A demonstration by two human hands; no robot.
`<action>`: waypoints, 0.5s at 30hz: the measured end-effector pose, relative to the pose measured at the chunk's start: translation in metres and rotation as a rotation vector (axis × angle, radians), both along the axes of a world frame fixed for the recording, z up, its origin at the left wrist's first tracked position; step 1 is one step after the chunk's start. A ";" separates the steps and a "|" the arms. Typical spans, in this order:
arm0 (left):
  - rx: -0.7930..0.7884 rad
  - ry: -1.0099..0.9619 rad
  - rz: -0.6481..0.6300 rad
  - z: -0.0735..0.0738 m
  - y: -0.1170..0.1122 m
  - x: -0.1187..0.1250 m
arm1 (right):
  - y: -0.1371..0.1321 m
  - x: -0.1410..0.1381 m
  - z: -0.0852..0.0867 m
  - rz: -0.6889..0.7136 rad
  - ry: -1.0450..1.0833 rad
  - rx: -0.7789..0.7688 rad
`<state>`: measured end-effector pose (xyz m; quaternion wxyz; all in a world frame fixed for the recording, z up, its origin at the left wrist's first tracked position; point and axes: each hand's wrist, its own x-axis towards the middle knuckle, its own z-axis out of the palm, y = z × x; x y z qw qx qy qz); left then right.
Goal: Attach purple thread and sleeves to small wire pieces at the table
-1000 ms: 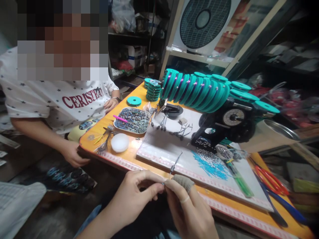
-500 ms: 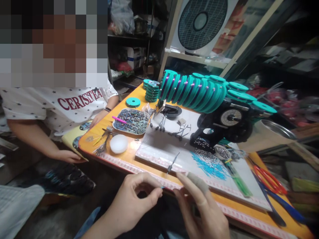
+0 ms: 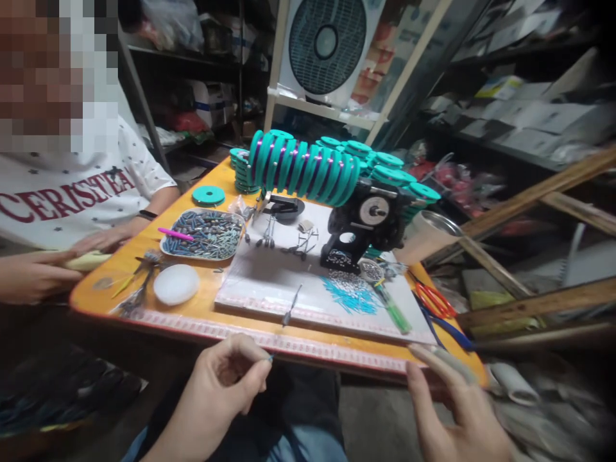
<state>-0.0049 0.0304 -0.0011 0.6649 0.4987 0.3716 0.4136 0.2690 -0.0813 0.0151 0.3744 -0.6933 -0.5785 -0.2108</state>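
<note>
My left hand (image 3: 226, 378) is in front of the table's near edge, thumb and forefinger pinched together. A tiny blue tip (image 3: 271, 357) sticks out between them; the rest of it is hidden. My right hand (image 3: 452, 404) is apart from it at the right, fingers spread, with nothing visible in them; one finger wears a greyish wrap. A dark fishing sinker with a thin wire stem (image 3: 287, 317) lies at the front edge of the white board (image 3: 260, 289). Small blue sticks (image 3: 353, 298) and a heap of silvery beads (image 3: 347, 282) lie on the board's right side.
A black machine (image 3: 370, 218) beside a row of teal spools (image 3: 303, 163) stands on the board. Left are a tray of small dark pieces (image 3: 166, 251), a white lid (image 3: 176, 285) and a co-worker's hands (image 3: 103, 237). Orange-handled scissors (image 3: 436, 300) lie right.
The view has swung right, so the table appears further left. My right hand has moved away from my left, widening the gap. The left hand keeps its pinch.
</note>
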 end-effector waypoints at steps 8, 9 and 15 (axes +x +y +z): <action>-0.297 -0.151 0.056 0.013 -0.015 0.018 | 0.020 -0.005 -0.008 0.020 -0.038 -0.061; -0.315 -0.172 0.046 0.012 -0.016 0.018 | 0.020 -0.005 -0.004 0.032 -0.041 -0.078; -0.242 -0.357 -0.079 0.011 -0.016 0.029 | -0.003 -0.047 0.013 0.351 0.071 -0.086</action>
